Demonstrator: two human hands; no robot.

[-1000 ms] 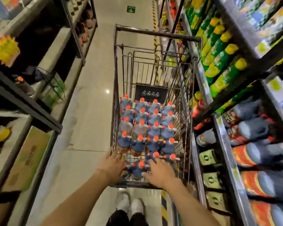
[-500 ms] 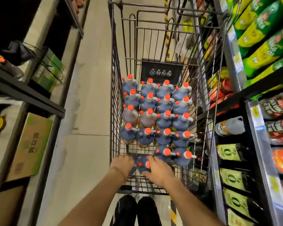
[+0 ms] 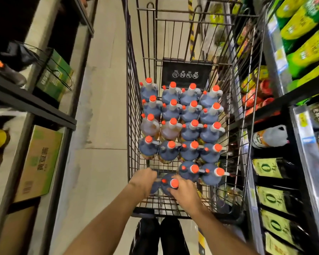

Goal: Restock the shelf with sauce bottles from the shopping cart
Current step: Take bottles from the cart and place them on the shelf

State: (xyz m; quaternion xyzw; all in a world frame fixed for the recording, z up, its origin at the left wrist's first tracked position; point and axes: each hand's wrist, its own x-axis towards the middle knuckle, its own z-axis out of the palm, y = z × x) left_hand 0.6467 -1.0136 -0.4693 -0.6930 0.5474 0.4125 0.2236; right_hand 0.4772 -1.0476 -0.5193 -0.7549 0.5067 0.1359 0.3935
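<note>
A wire shopping cart (image 3: 131, 126) stands in the aisle, packed with several upright dark sauce bottles (image 3: 190, 131) with orange caps; two of them hold lighter amber liquid. Both my hands reach into the cart's near end. My right hand (image 3: 184, 190) grips the nearest dark bottle (image 3: 167, 184) just below its orange cap. My left hand (image 3: 145, 178) curls round the left side of the same bottle or one hidden behind it; its fingers are out of sight. The shelf (image 3: 300, 144) on the right holds dark sauce bottles lying on their sides.
Green and yellow packs (image 3: 306, 24) fill the upper right shelf, green-labelled bottles (image 3: 271, 197) the lower one. A left rack (image 3: 35, 109) carries a green crate (image 3: 53, 76), with a cardboard box (image 3: 39, 162) below. My shoes (image 3: 158, 236) stand behind the cart.
My view has tilted down and moved closer to the cart. Both hands have pushed deeper into its near end and closed round the nearest bottle.
</note>
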